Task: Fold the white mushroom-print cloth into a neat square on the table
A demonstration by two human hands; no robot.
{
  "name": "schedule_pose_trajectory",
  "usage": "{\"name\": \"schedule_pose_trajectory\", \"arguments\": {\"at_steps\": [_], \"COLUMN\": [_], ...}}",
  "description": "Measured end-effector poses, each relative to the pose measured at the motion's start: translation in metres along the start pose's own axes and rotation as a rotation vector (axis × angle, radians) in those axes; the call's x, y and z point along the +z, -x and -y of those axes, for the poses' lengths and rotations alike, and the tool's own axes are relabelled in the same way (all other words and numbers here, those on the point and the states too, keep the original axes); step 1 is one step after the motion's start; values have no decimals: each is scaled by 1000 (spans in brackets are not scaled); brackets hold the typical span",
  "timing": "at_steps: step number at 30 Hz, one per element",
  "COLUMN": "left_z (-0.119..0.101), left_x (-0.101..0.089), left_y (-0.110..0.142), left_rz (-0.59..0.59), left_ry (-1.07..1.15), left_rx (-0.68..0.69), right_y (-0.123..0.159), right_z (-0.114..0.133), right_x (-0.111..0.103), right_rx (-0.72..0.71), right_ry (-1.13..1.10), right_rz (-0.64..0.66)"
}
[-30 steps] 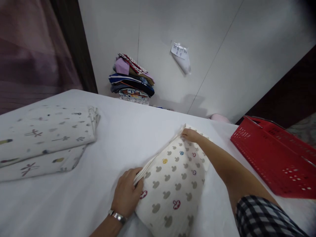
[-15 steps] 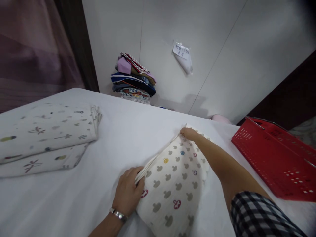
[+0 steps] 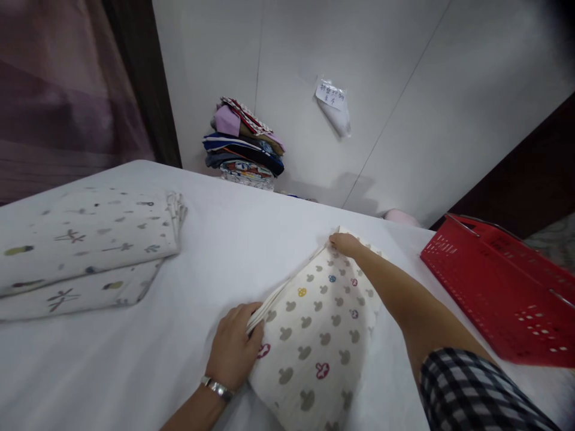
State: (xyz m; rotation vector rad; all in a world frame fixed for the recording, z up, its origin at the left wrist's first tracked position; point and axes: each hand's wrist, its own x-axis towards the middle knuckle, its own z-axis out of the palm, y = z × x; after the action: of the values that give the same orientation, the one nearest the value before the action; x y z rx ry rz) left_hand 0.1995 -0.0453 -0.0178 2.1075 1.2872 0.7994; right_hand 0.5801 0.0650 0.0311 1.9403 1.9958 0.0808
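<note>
A white cloth [image 3: 314, 335] printed with grey, red, yellow and blue mushroom shapes lies in layers in front of me. My left hand [image 3: 236, 344], with a metal band at the wrist, pinches the layered left edge of this cloth near its lower corner. Farther off, my right hand [image 3: 345, 244] grips the same edge at the far corner, its fingertips partly hidden. Between the two hands the edge runs in a fairly straight slanted line.
A folded white cloth with plant prints [image 3: 99, 239] lies on the white-covered table [image 3: 197, 371] at left. A red perforated basket [image 3: 498, 281] stands at right. Beyond the far edge are stacked folded fabrics [image 3: 245, 143] and a wall with a plastic packet [image 3: 333, 108].
Almost nothing differs. The view has shifted very slightly, and both hands keep their hold on the mushroom-print cloth in the same places.
</note>
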Motion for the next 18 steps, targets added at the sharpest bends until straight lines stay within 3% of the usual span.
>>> {"name": "schedule_pose_trajectory", "arguments": {"at_steps": [9,18], "left_z": [0,-1], "left_x": [-1,-1], "left_y": [0,1], "left_rz": [-5,-1], "left_ry": [-9,-11], "left_rx": [0,1], "right_y": [11,0], "right_z": [0,-3], "right_x": [2,-1], "right_rx": [7,-12], "right_ry": [-50,-40], "right_rz": [-37,8]}}
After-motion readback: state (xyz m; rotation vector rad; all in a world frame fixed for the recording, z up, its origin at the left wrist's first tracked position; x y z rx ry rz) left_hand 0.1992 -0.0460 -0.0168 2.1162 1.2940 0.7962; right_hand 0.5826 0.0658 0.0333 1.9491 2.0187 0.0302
